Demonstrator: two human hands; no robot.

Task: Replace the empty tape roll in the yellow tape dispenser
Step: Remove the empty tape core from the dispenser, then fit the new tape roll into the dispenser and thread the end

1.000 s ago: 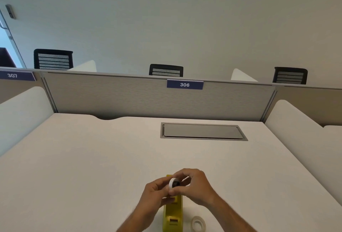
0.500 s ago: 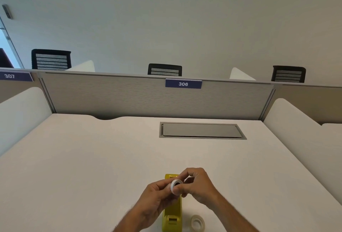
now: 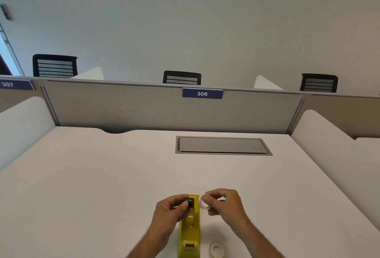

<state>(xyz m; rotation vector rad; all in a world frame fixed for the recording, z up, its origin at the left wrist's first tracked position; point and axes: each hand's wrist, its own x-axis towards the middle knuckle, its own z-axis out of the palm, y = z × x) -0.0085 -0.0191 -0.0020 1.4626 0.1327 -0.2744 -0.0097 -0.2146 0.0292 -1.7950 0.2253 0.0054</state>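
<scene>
The yellow tape dispenser [image 3: 190, 231] stands on the white desk [image 3: 92, 185] near its front edge, lengthwise toward me. My left hand [image 3: 169, 210] pinches a small black spindle [image 3: 190, 202] just above the dispenser's far end. My right hand [image 3: 225, 206] holds a thin white empty tape core [image 3: 204, 204] to the right of the dispenser, a short gap away from the spindle. A full roll of clear tape [image 3: 217, 249] lies flat on the desk to the right of the dispenser's near end.
A grey cable hatch [image 3: 223, 145] is set in the desk at the back. Grey partition [image 3: 144, 109] with a "306" sign closes the far side; white side dividers [image 3: 329, 144] flank the desk. Black chairs stand beyond.
The hands held the white core and spindle together over the dispenser; now they have pulled apart, the spindle in the left hand and the core in the right.
</scene>
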